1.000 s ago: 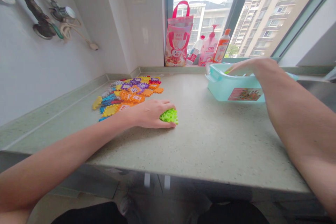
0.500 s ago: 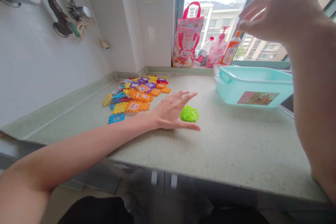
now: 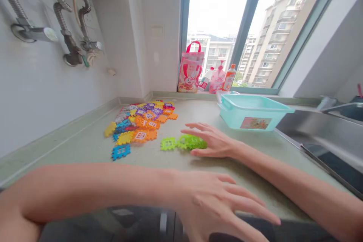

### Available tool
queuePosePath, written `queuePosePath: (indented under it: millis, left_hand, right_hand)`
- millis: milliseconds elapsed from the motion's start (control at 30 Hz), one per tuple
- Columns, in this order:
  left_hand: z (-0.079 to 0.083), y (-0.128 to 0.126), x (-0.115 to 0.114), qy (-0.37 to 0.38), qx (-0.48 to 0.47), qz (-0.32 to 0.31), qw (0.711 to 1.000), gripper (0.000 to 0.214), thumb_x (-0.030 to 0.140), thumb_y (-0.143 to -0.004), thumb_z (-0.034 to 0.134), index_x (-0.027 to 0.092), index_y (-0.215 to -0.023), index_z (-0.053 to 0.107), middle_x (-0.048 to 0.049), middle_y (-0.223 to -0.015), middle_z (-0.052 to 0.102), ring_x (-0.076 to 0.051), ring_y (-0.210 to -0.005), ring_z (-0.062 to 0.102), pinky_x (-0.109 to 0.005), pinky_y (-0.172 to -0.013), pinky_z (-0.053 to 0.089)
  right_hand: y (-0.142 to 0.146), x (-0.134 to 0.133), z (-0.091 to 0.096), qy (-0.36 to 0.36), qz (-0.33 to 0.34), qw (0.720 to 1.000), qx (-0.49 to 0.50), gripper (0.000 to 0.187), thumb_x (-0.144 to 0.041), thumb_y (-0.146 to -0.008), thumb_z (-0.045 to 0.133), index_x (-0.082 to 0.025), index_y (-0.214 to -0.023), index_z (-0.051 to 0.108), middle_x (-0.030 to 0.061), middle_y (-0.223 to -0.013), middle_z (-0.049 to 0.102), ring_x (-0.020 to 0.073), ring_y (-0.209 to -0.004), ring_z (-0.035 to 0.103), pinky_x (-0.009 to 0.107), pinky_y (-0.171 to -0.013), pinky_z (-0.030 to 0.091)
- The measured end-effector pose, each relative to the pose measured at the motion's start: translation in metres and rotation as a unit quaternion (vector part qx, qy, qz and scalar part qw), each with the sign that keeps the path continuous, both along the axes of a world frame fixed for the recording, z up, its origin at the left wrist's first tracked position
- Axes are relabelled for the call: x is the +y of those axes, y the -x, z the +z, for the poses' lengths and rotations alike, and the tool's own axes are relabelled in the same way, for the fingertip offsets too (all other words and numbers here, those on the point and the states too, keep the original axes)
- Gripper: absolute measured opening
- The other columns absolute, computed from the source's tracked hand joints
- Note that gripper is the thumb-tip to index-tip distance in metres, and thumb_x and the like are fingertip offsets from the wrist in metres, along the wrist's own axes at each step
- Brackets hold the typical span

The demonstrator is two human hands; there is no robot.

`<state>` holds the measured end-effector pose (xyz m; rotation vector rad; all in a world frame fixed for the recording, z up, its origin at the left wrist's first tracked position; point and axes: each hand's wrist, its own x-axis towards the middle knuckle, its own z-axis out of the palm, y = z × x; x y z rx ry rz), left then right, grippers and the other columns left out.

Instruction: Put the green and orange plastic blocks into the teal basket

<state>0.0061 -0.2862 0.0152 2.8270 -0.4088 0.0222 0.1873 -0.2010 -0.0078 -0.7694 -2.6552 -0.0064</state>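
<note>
Bright green interlocking plastic building pieces (image 3: 183, 142) lie on the counter, some spread flat to the left, others bunched under a palm. My right hand (image 3: 211, 140) reaches over the bunched ones from the right, its fingers and thumb stretched apart on either side of them. Part of the green pile is hidden by that hand. In front of it, near the counter's front edge, my left hand (image 3: 218, 200) hovers with fingers spread and nothing in it. To the left sits a heap of orange, yellow, purple, blue and red pieces (image 3: 141, 123).
A turquoise plastic tub (image 3: 255, 109) stands at the back right, beside a metal sink (image 3: 334, 132). A pink bag (image 3: 190, 72) and several bottles (image 3: 217, 79) line the windowsill. Pipes and valves (image 3: 70, 45) stick out from the left wall.
My right hand has come down from high on the right to the green pieces. My left hand has drawn back toward the front edge. The green pieces have spread out leftward.
</note>
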Motion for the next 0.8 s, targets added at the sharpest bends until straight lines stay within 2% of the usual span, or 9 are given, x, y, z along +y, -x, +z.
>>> queuePosePath:
  millis: [100,233,400,500,567,633,733,800]
  left_hand:
    - [-0.002,-0.013,0.004,0.017,-0.01,0.048,0.999,0.074,0.046,-0.089,0.058,0.033,-0.162,0.049,-0.0012,-0.17,0.042,-0.029,-0.163,0.029,-0.045,-0.125,0.04]
    - [-0.011,-0.012,0.009,0.017,-0.018,0.099,0.995,0.077,0.037,-0.096,0.051,0.027,-0.17,0.033,-0.0094,-0.174,0.035,-0.03,-0.165,0.023,-0.05,-0.131,0.03]
    - [-0.018,-0.01,0.006,0.019,-0.037,0.108,0.993,0.073,0.037,-0.098,0.054,0.024,-0.167,0.038,-0.0128,-0.17,0.041,-0.031,-0.162,0.03,-0.049,-0.13,0.032]
    - [-0.02,-0.011,0.004,0.028,-0.05,0.129,0.99,0.074,0.04,-0.095,0.061,0.024,-0.165,0.042,-0.0124,-0.169,0.044,-0.033,-0.159,0.036,-0.048,-0.131,0.031]
    - [-0.021,-0.012,0.002,0.035,-0.055,0.143,0.988,0.072,0.044,-0.096,0.06,0.026,-0.164,0.043,-0.0117,-0.17,0.042,-0.032,-0.158,0.039,-0.048,-0.133,0.028]
    - [-0.022,-0.011,0.0,0.043,-0.062,0.148,0.986,0.071,0.048,-0.098,0.059,0.025,-0.163,0.044,-0.0125,-0.171,0.04,-0.032,-0.158,0.039,-0.048,-0.133,0.026]
    - [-0.022,-0.01,-0.002,0.053,-0.071,0.15,0.985,0.072,0.048,-0.097,0.061,0.023,-0.163,0.045,-0.0139,-0.171,0.041,-0.033,-0.158,0.04,-0.049,-0.133,0.027]
    - [-0.022,-0.01,-0.003,0.057,-0.07,0.152,0.984,0.073,0.047,-0.096,0.063,0.023,-0.162,0.045,-0.014,-0.17,0.041,-0.033,-0.158,0.04,-0.051,-0.132,0.028]
  right_hand:
    - [0.002,0.004,0.003,0.025,0.017,0.999,0.012,0.061,-0.058,-0.099,0.067,-0.031,-0.154,0.058,0.0119,-0.141,0.069,0.0315,-0.127,0.065,0.053,-0.11,0.053]
    - [0.0,0.009,0.002,0.003,0.005,1.0,0.018,0.046,-0.051,-0.107,0.057,-0.032,-0.149,0.063,0.01,-0.121,0.074,0.0277,-0.111,0.069,0.046,-0.098,0.059]
    - [-0.003,0.013,-0.001,-0.066,-0.013,0.998,0.019,0.046,-0.048,-0.109,0.053,-0.033,-0.152,0.06,0.0108,-0.119,0.071,0.0277,-0.105,0.068,0.045,-0.094,0.059]
    - [-0.009,0.015,0.01,-0.138,-0.039,0.99,0.002,0.046,-0.047,-0.109,0.054,-0.034,-0.152,0.06,0.0119,-0.123,0.069,0.0296,-0.107,0.066,0.049,-0.097,0.057]
    - [-0.021,0.016,0.027,-0.186,-0.08,0.979,0.006,0.045,-0.046,-0.107,0.056,-0.038,-0.151,0.061,0.0118,-0.125,0.068,0.0323,-0.11,0.064,0.053,-0.099,0.056]
    - [-0.042,0.018,0.048,-0.234,-0.151,0.96,0.027,0.045,-0.045,-0.105,0.058,-0.04,-0.15,0.061,0.0116,-0.125,0.068,0.0352,-0.114,0.063,0.057,-0.102,0.054]
    - [-0.087,0.024,0.076,-0.291,-0.312,0.901,0.074,0.048,-0.05,-0.106,0.05,-0.035,-0.151,0.062,0.0138,-0.126,0.068,0.0379,-0.12,0.062,0.059,-0.104,0.052]
    - [-0.119,0.029,0.085,-0.28,-0.418,0.86,0.083,0.054,-0.056,-0.107,0.042,-0.029,-0.148,0.065,0.0166,-0.123,0.07,0.0393,-0.118,0.064,0.058,-0.098,0.053]
